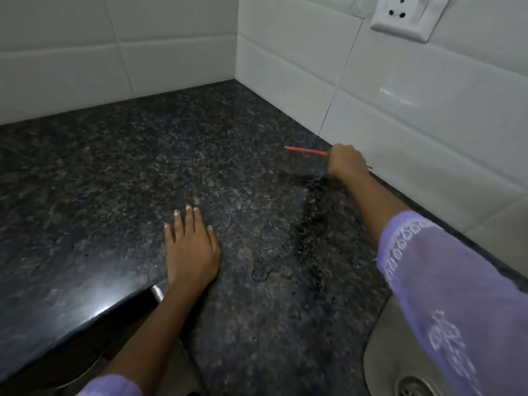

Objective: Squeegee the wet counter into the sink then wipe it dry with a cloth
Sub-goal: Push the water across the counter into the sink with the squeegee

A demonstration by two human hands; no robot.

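The dark speckled granite counter fills the view. My right hand is closed around a squeegee with a thin red edge, held against the counter close to the right tiled wall. A wet streak and a puddle run from the blade back toward me. My left hand rests flat on the counter, fingers spread, holding nothing. The steel sink with its drain shows at the lower right, partly hidden by my purple sleeve. No cloth is in sight.
White tiled walls meet in a corner at the back. A white wall socket sits high on the right wall. The counter's front edge cuts across the lower left, with a metal handle below it.
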